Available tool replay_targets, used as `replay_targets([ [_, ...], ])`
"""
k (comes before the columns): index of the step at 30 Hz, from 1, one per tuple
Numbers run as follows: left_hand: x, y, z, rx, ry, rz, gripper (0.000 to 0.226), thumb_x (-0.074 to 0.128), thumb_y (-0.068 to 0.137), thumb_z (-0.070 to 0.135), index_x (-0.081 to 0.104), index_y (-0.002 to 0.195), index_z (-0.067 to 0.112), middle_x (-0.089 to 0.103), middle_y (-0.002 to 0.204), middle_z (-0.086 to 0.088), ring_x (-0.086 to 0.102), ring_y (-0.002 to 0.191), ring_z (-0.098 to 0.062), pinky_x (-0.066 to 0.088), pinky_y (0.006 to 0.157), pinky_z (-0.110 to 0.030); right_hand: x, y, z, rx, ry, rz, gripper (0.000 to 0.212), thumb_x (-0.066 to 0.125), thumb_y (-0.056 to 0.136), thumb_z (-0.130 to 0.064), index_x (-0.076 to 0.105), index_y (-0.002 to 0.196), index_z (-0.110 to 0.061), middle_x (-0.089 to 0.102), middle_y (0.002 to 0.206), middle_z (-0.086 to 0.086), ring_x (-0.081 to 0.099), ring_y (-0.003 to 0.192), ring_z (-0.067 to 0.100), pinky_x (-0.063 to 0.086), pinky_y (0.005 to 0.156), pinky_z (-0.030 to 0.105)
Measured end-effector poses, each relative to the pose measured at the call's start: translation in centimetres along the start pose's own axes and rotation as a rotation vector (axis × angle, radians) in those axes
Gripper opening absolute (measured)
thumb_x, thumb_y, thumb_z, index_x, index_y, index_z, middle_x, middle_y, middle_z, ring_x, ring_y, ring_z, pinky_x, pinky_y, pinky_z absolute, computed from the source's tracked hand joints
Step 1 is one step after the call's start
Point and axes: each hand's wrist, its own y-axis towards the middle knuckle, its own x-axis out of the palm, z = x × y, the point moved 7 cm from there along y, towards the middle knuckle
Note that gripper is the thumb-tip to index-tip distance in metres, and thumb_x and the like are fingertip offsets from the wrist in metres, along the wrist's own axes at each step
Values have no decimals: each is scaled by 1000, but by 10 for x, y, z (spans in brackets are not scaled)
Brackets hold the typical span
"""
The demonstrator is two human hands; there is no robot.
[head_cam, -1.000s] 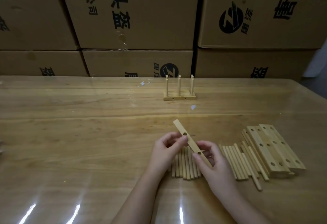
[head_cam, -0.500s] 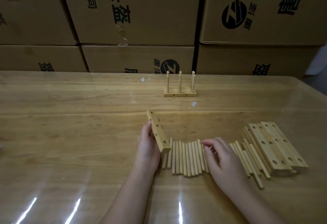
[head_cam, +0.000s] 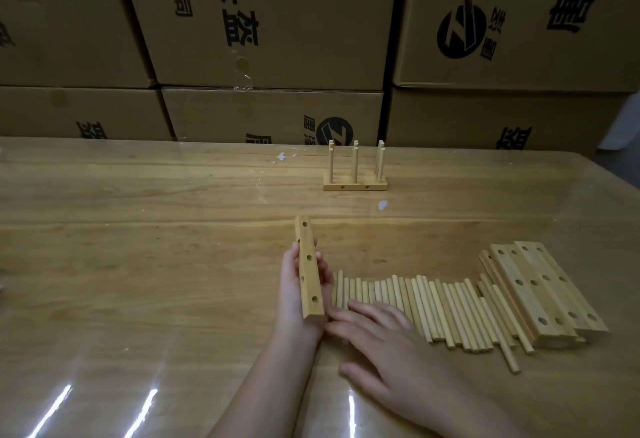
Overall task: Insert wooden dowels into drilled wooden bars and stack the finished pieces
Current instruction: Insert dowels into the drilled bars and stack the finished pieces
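The left hand [head_cam: 294, 295] grips a bar [head_cam: 309, 271] with holes, its fingers curled round it. The bar points to 12 o'clock. The right hand [head_cam: 391, 344] lies flat, fingers straight, on the row of dowels [head_cam: 450, 313] at 3 o'clock from the bar. More bars [head_cam: 540, 292] sit stacked further that way. A finished piece [head_cam: 355, 174] stands on the table [head_cam: 138, 264] toward 1 o'clock.

Drilled bar [head_cam: 309, 271] in left hand [head_cam: 289, 294], right hand [head_cam: 391, 344] flat on dowels [head_cam: 433, 302]

Pale yellow-tan drilled bars [head_cam: 540, 292] and dowels [head_cam: 426, 306]; brown cardboard boxes [head_cam: 277, 22] with black print.
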Motion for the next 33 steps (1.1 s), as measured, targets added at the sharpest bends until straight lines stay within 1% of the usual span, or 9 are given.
replay_targets([
  [2,1,0,2,-1,-15,-4,25,52,91,36,65,91,15,55,60,4,50,51,-5,37,60,-19,-2,0,0,3,-6,-8,50,26,90,-59,21,138,-47,11,147,-34,-4,134,-9,-11,108,23],
  [4,2,0,4,-3,-32,-7,25,52,91,35,66,91,14,54,61,3,49,52,-6,35,61,-20,-5,0,-1,9,-36,0,47,27,91,-58,29,136,-45,22,144,-30,8,135,-5,-4,108,24],
  [7,2,-1,2,-10,-18,-7,26,51,91,35,67,90,14,53,61,3,48,51,-6,35,59,-20,-13,-4,-4,29,-142,100,38,36,89,-52,50,121,-38,46,126,-19,40,120,6,28,105,29],
  [10,3,-1,2,-14,-7,-10,26,51,91,35,67,91,14,52,60,4,47,50,-5,35,58,-20,-21,-5,-9,44,-207,188,30,42,84,-48,58,106,-36,54,108,-18,52,101,6,46,90,27],
  [14,3,-1,1,-17,-3,-16,26,51,91,35,67,91,14,52,60,3,46,51,-6,35,59,-21,-23,-4,-13,18,-250,210,25,42,85,-44,59,101,-37,55,105,-19,53,92,7,48,80,25],
  [18,4,-1,1,-22,-9,-19,26,50,91,34,66,91,13,52,59,3,46,49,-6,35,59,-21,-19,-2,-15,62,-288,210,25,40,85,-45,59,98,-33,54,102,-10,53,87,12,47,73,27],
  [22,4,-1,2,-19,-59,-28,26,53,90,33,67,93,11,52,60,2,48,50,-6,36,60,-21,-20,2,-14,134,-295,224,27,39,86,-42,60,97,-30,52,97,-9,51,84,13,46,73,27],
  [29,3,-2,3,-12,-82,-33,27,54,88,31,66,99,9,54,58,2,50,50,-7,37,62,-21,-16,12,-24,121,-295,210,22,43,86,-41,58,89,-26,55,92,-5,54,83,15,49,72,29],
  [33,3,-2,4,-6,-103,-27,31,62,78,31,69,99,9,56,59,1,51,53,-8,38,62,-21,-15,16,-18,130,-203,206,20,45,88,-40,60,96,-28,54,95,-7,52,87,15,45,77,29],
])
